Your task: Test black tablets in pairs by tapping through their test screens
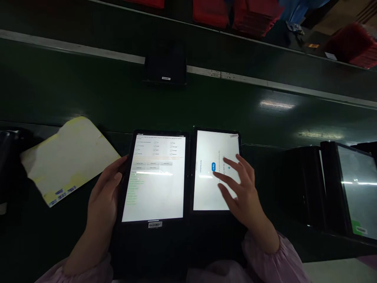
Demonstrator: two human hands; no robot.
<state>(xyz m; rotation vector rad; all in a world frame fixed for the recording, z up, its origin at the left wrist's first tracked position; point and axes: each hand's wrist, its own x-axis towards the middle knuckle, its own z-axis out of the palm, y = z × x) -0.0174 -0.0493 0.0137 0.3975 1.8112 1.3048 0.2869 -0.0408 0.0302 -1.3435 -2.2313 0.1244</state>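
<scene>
Two lit black tablets lie side by side in front of me. The left tablet (156,179) shows a checklist screen; my left hand (106,192) grips its left edge, thumb on the bezel. The right tablet (210,165) shows a white sign-in page with a blue button. My right hand (240,188) hovers flat over its screen, fingers spread, fingertips near the blue button.
A pale yellow sheet with blue labels (69,159) lies at the left. A dark green conveyor belt (88,94) runs behind, carrying a black tablet (166,63). More tablets (349,186) stand at the right. Red trays (253,13) sit at the far side.
</scene>
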